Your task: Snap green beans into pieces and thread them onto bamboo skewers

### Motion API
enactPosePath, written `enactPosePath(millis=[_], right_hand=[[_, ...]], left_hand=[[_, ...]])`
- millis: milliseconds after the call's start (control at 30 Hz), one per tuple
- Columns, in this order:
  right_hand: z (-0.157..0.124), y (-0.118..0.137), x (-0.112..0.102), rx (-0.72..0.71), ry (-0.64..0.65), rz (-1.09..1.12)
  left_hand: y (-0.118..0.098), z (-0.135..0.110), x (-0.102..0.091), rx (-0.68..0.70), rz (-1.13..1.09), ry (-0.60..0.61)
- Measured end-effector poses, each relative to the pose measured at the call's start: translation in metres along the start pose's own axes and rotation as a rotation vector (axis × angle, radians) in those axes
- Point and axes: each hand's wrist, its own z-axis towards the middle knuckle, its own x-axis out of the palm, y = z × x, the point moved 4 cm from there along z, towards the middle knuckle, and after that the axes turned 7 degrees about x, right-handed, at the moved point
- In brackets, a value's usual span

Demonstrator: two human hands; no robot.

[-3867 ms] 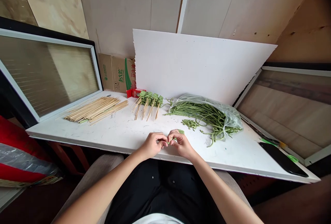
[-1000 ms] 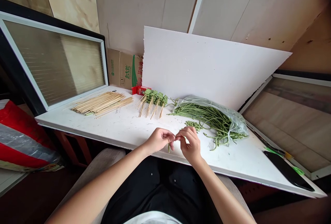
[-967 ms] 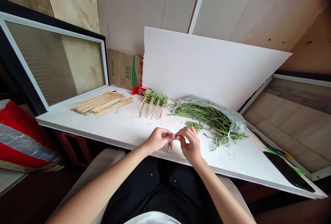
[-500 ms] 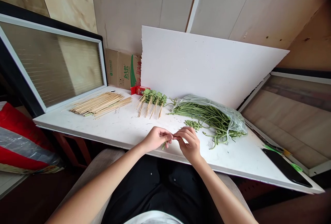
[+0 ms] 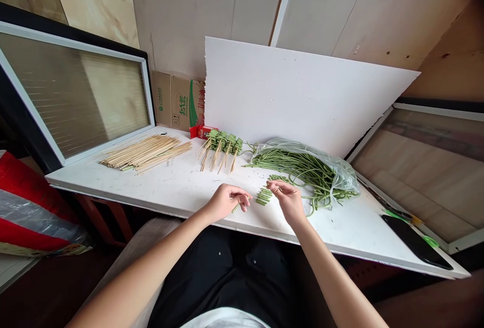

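Note:
My left hand (image 5: 228, 202) is closed around a green bean (image 5: 235, 208), one end of which pokes out below the fingers over the front of the table. To its right, my right hand (image 5: 286, 197) has its thumb and fingers pinched together; anything between them is too small to make out. Just behind those fingertips lies a small heap of short bean bits (image 5: 279, 178). A neat row of cut bean pieces (image 5: 263, 196) rests on the white table (image 5: 170, 192) between my hands.
Long beans (image 5: 298, 164) spill from a clear plastic bag (image 5: 346, 174) at the right. Bean skewers (image 5: 226, 142) are stacked at the back, with bare bamboo sticks (image 5: 145, 152) to their left. A black phone (image 5: 416, 242) and scissors (image 5: 401, 213) lie near the right end.
My right hand has parted from the left and moved right and slightly back, toward the heap of bits. The row of cut pieces now shows. My left hand stays nearly in place.

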Motion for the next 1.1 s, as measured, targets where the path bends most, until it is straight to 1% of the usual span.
enactPosePath(millis=[33, 133, 200, 267, 333, 367, 433, 467, 533, 600, 633, 667, 700, 733, 800, 867, 933, 1033, 1100], right_hand=[[0.006, -0.004, -0.008, 0.015, -0.002, -0.069], [0.023, -0.021, -0.040, 0.023, -0.078, -0.348], [0.032, -0.033, -0.064, 0.029, -0.198, -0.491], [0.039, -0.045, -0.085, 0.060, -0.308, -0.574], [0.043, -0.049, -0.094, 0.064, -0.337, -0.627], [0.043, -0.046, -0.094, 0.043, -0.340, -0.646], [0.038, -0.031, -0.085, -0.026, -0.314, -0.657], [0.034, -0.021, -0.074, -0.047, -0.249, -0.631], [0.021, 0.000, -0.044, -0.052, -0.029, -0.535], [0.004, 0.019, -0.009, -0.004, 0.176, -0.459], [-0.006, 0.026, 0.006, 0.010, 0.238, -0.429], [-0.014, 0.032, 0.020, 0.004, 0.267, -0.404], [-0.021, 0.037, 0.031, -0.015, 0.276, -0.378], [-0.026, 0.040, 0.038, -0.027, 0.255, -0.358], [-0.032, 0.039, 0.045, -0.025, 0.205, -0.344], [-0.033, 0.036, 0.044, -0.033, 0.174, -0.362], [-0.031, 0.035, 0.039, -0.080, 0.136, -0.389], [-0.030, 0.039, 0.034, -0.211, 0.087, -0.450], [-0.032, 0.042, 0.037, -0.302, 0.100, -0.498]], left_hand=[[0.004, 0.001, -0.002, -0.018, -0.025, -0.017], [0.016, 0.002, -0.006, -0.109, -0.098, -0.076], [0.023, 0.002, -0.007, -0.162, -0.148, -0.103], [0.027, 0.001, -0.008, -0.182, -0.180, -0.116], [0.030, 0.001, -0.008, -0.171, -0.187, -0.127], [0.032, 0.001, -0.009, -0.158, -0.183, -0.136], [0.033, 0.001, -0.009, -0.123, -0.167, -0.164], [0.032, 0.001, -0.010, -0.100, -0.155, -0.181], [0.029, 0.001, -0.009, -0.050, -0.116, -0.221], [0.022, 0.000, -0.008, -0.007, -0.060, -0.254], [0.017, 0.000, -0.007, 0.011, -0.028, -0.265], [0.012, 0.000, -0.006, 0.027, 0.002, -0.272], [0.008, -0.001, -0.005, 0.041, 0.027, -0.276], [0.003, -0.001, -0.004, 0.053, 0.045, -0.278], [-0.003, -0.002, -0.001, 0.076, 0.060, -0.276], [-0.007, -0.002, 0.001, 0.101, 0.065, -0.261], [-0.008, -0.003, 0.002, 0.128, 0.102, -0.247], [-0.007, -0.004, 0.001, 0.169, 0.291, -0.240], [-0.007, -0.006, 0.001, 0.209, 0.439, -0.235]])
